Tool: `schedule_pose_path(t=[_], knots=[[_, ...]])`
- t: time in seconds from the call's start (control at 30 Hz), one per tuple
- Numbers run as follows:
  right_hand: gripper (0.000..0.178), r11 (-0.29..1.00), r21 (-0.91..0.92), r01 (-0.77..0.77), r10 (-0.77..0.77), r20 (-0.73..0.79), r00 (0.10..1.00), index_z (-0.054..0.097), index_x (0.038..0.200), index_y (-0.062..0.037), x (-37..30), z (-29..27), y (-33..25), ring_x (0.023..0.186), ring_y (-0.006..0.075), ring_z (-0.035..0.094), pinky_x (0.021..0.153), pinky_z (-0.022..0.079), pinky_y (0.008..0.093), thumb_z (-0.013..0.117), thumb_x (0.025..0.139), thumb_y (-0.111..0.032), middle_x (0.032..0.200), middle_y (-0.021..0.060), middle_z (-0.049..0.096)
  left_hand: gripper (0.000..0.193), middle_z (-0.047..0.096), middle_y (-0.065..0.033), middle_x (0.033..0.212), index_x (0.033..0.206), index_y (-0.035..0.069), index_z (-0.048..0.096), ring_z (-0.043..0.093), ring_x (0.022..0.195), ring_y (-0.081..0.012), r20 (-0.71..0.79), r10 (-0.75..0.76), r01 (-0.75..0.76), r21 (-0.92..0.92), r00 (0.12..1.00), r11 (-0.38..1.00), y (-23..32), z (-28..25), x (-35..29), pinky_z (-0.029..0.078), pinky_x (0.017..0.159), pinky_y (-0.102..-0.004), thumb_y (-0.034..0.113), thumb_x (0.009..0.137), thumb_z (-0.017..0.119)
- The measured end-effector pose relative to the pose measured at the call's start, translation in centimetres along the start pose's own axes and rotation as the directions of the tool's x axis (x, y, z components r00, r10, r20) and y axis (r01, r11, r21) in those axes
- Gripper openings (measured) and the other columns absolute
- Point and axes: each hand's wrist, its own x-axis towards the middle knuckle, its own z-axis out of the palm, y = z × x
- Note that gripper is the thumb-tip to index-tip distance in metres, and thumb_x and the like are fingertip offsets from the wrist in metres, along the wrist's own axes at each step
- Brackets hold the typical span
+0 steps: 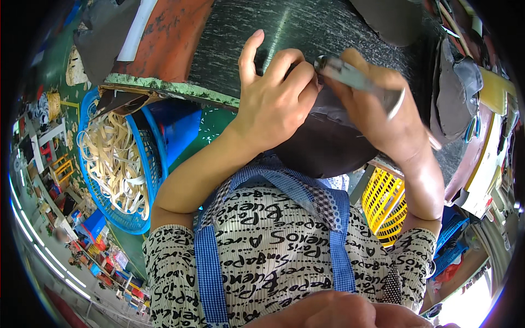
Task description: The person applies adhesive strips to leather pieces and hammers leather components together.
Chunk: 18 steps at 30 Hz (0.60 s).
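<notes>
Dark brown and black among blue and yellow

The flat desk is black with grey-white streaks, rust red at far left. The leather-like sheet is dark brown; the slim metal tool, silver-grey. Left, a round plastic basket is blue, its thin curled strips cream. Right, a slatted plastic basket is yellow. Near, a cloth apron is blue-checked.

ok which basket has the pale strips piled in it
The blue basket at the far left: a tangle of pale strips fills it, while the yellow basket on the right shows none.
</notes>
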Motion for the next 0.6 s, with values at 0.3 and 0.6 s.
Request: schedule_pose_path(t=[0.3, 0.6], knots=[[0.016, 0.998, 0.022, -0.064, 0.065, -0.041, 0.997, 0.054, 0.094, -0.0056, -0.4, 0.2, -0.1, 0.06, 0.0366, 0.062, 0.049, 0.048, 0.0407, 0.069, 0.087, -0.008, 0.069, 0.0162, 0.059, 0.014, 0.061, 0.0053, 0.084, 0.076, 0.012, 0.07, 0.06, 0.093, -0.0171, -0.058, -0.051, 0.046, -0.081, 0.997, 0.996, -0.2, 0.5, -0.6, 0.026, 0.107, -0.0565, 0.017, 0.068, 0.08], [0.02, 0.994, 0.097, -0.056, 0.07, -0.14, 0.988, 0.053, 0.093, -0.0065, 0.0, -0.4, -1.2, 0.062, 0.0399, 0.064, 0.052, 0.051, 0.0452, 0.07, 0.086, -0.014, 0.062, 0.0173, 0.06, 0.022, 0.061, 0.0037, 0.088, 0.082, 0.012, 0.067, 0.058, 0.099, -0.0194, 0.017, -0.161, 0.162, -0.121, 0.987, 0.979, -0.6, -0.1, -0.5, 0.025, 0.108, -0.0527, 0.02, 0.069, 0.083]])
